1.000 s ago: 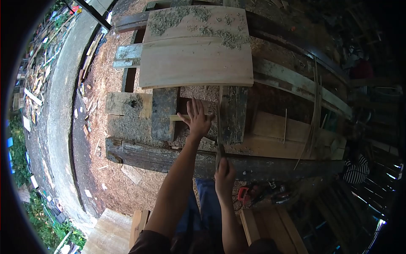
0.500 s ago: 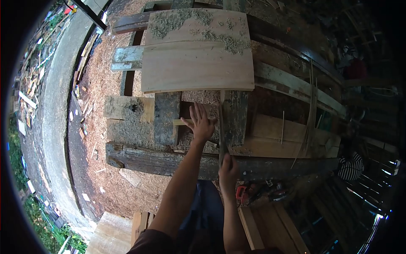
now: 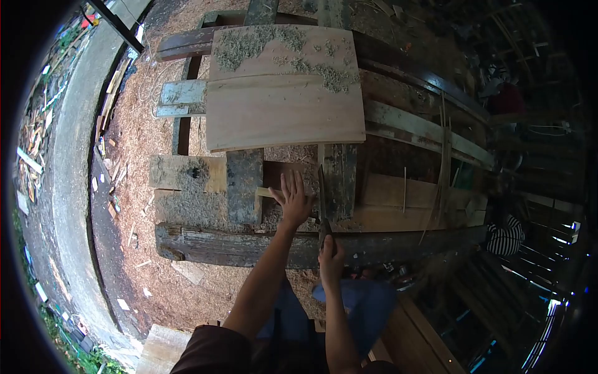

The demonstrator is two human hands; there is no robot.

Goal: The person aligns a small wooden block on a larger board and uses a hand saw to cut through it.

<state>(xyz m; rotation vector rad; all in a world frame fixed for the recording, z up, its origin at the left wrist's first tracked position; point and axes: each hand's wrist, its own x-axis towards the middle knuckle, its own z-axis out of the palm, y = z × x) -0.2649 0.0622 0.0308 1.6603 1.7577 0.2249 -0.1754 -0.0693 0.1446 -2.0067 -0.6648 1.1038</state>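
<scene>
My left hand (image 3: 294, 202) lies flat with its fingers spread, pressing on a short pale wood strip (image 3: 265, 192) that sticks out to its left. The strip rests over the gap between dark weathered planks. My right hand (image 3: 331, 254) is wrapped round the dark handle of what looks like a handsaw (image 3: 322, 202). Its long narrow blade appears nearly edge-on, pointing away from me, just right of my left hand and beside a dark plank (image 3: 339, 187). Whether the blade touches the strip I cannot make out.
Wide pale boards (image 3: 283, 115) scattered with shavings lie across the timber frame ahead. A thick dark beam (image 3: 249, 246) runs between me and the strip. Thin sticks (image 3: 445, 149) lean at right. Sawdust covers the ground (image 3: 165, 118). A person in striped clothing (image 3: 506, 235) is at far right.
My view has shifted, so the boards and beam sit lower in it. A blue-trousered leg has come up at right, covering much of the red tool on the ground. Both hands keep their holds.
</scene>
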